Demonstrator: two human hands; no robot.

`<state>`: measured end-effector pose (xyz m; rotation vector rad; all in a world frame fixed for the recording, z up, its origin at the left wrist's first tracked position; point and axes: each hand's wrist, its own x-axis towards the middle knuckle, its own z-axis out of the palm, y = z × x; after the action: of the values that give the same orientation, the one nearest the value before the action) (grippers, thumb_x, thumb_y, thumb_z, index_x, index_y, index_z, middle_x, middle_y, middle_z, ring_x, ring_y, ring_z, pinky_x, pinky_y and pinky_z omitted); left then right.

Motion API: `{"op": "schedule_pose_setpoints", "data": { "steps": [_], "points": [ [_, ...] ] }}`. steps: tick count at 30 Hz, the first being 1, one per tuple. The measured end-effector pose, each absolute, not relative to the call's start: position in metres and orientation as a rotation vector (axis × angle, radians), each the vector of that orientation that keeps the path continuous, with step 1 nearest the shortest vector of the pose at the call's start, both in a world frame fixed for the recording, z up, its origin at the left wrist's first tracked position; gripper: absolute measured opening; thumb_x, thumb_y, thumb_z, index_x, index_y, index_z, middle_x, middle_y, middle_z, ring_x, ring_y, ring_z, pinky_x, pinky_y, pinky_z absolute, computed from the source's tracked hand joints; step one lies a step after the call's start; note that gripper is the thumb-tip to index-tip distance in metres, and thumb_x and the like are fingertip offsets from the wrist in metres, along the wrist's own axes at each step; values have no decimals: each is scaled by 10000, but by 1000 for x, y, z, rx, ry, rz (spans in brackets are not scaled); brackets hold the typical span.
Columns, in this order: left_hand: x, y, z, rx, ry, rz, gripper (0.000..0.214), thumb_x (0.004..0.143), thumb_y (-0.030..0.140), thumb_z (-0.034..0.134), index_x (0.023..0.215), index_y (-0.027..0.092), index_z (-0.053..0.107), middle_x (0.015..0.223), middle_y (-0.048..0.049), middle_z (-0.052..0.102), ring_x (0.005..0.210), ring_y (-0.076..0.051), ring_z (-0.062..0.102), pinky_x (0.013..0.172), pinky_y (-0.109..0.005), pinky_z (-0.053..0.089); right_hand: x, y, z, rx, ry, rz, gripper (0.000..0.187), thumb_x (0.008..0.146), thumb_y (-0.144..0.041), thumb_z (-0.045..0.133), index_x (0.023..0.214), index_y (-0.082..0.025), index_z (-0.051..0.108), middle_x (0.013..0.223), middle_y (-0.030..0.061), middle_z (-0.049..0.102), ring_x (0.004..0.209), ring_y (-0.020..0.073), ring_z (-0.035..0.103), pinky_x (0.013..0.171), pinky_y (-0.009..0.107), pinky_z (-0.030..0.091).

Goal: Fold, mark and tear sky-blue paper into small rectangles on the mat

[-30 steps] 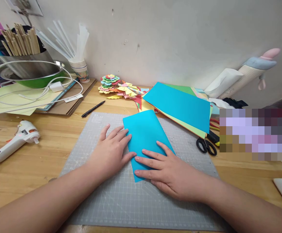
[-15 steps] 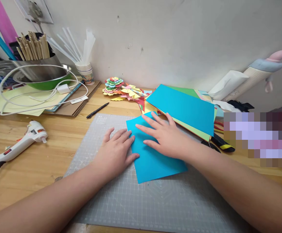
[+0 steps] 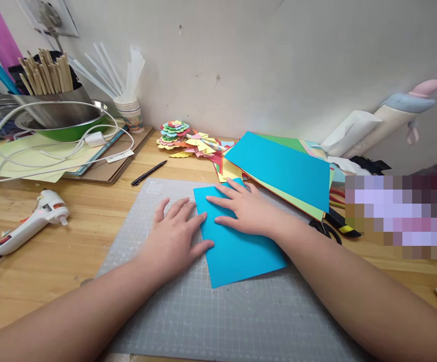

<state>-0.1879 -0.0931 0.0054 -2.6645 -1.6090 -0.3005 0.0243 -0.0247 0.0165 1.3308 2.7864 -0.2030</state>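
A folded sheet of bright blue paper (image 3: 241, 254) lies on the grey cutting mat (image 3: 211, 311) in front of me. My left hand (image 3: 175, 236) rests flat at the sheet's left edge, fingers spread, thumb and fingertips touching the paper. My right hand (image 3: 243, 208) lies flat on the upper part of the sheet, fingers stretched out toward the left edge. Neither hand holds anything.
A stack of coloured paper (image 3: 282, 168) with a blue top sheet lies at the back right, black scissors (image 3: 326, 226) beside it. Paper flowers (image 3: 173, 131), a black pen (image 3: 148, 172), a white glue gun (image 3: 26, 226), a cable (image 3: 52, 151), a cup of strips (image 3: 130, 110) and a stick-filled bowl (image 3: 52, 108) stand around.
My right hand slid from the sheet's lower end up to its upper part, then drew back slightly. The left hand stayed at the left edge.
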Motion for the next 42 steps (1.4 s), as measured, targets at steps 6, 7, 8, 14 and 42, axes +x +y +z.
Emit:
{"op": "schedule_pose_setpoints", "data": {
  "steps": [6, 7, 8, 14, 42],
  "points": [
    [-196, -83, 6, -2673, -1578, -383, 463, 848, 608, 543, 1113, 230, 581, 1259, -72, 629, 1309, -277, 442, 1149, -559, 49, 22, -26, 15, 1248, 2837, -71, 508, 941, -600, 329, 1426, -461, 387, 1573, 57, 285, 1436, 390, 197, 1079, 690, 77],
    [-198, -79, 6, -2650, -1586, -380, 413, 878, 573, 521, 1102, 231, 584, 1249, -65, 634, 1301, -274, 449, 1148, -559, 48, 21, -26, 16, 1249, 2837, -67, 506, 941, -594, 335, 1423, -453, 398, 1570, 65, 291, 1433, 392, 208, 1075, 694, 81],
    [-200, -76, 6, -2620, -1595, -368, 355, 907, 526, 501, 1088, 235, 592, 1245, -57, 635, 1293, -274, 454, 1144, -563, 50, 20, -26, 16, 1251, 2840, -68, 505, 939, -589, 344, 1419, -447, 409, 1568, 67, 297, 1430, 392, 217, 1072, 698, 82],
    [-213, -58, 3, -2548, -1515, -259, 229, 969, 357, 439, 1111, 307, 611, 1285, -10, 603, 1263, -274, 467, 1125, -589, 77, 18, -26, 20, 1155, 2901, -202, 485, 947, -457, 396, 1422, -364, 429, 1548, -5, 337, 1428, 282, 273, 1113, 654, -49],
    [-220, -52, 5, -2615, -1476, -252, 252, 955, 383, 462, 1154, 338, 610, 1300, -11, 589, 1258, -271, 465, 1128, -574, 87, 18, -25, 21, 1093, 2920, -205, 460, 954, -410, 393, 1412, -415, 426, 1554, -6, 323, 1426, 287, 280, 1102, 671, -37]
  ]
}}
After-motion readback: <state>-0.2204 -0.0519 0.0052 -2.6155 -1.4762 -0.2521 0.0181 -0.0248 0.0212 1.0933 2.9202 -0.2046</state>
